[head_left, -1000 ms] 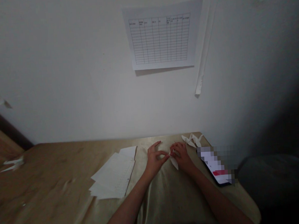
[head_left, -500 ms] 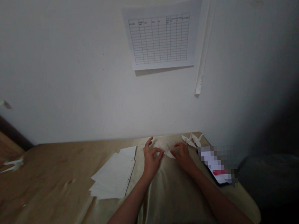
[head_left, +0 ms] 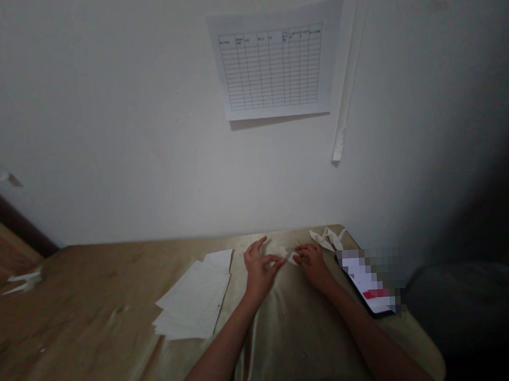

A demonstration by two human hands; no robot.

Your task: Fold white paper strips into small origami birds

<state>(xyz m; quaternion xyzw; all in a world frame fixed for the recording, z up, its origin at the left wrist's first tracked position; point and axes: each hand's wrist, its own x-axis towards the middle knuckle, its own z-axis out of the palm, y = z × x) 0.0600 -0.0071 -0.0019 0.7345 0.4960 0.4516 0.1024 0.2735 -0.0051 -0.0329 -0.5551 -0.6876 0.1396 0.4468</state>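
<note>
A small folded piece of white paper (head_left: 289,254) is between my two hands, above the cloth near the wall. My left hand (head_left: 260,268) pinches its left side between thumb and forefinger, with the other fingers raised. On the paper's right side, my right hand (head_left: 312,262) has its fingers closed on the edge. Just beyond my right hand lie folded white paper shapes (head_left: 327,238).
Loose white sheets (head_left: 194,300) lie in a stack left of my left arm. A phone (head_left: 367,284), partly pixelated, rests at the right edge of the cloth-covered table (head_left: 94,312). White scraps (head_left: 25,280) are at far left. A printed table sheet (head_left: 273,67) hangs on the wall.
My left hand has shifted slightly right and my right hand's fingers have drawn in. The small paper now shows less of its surface between them.
</note>
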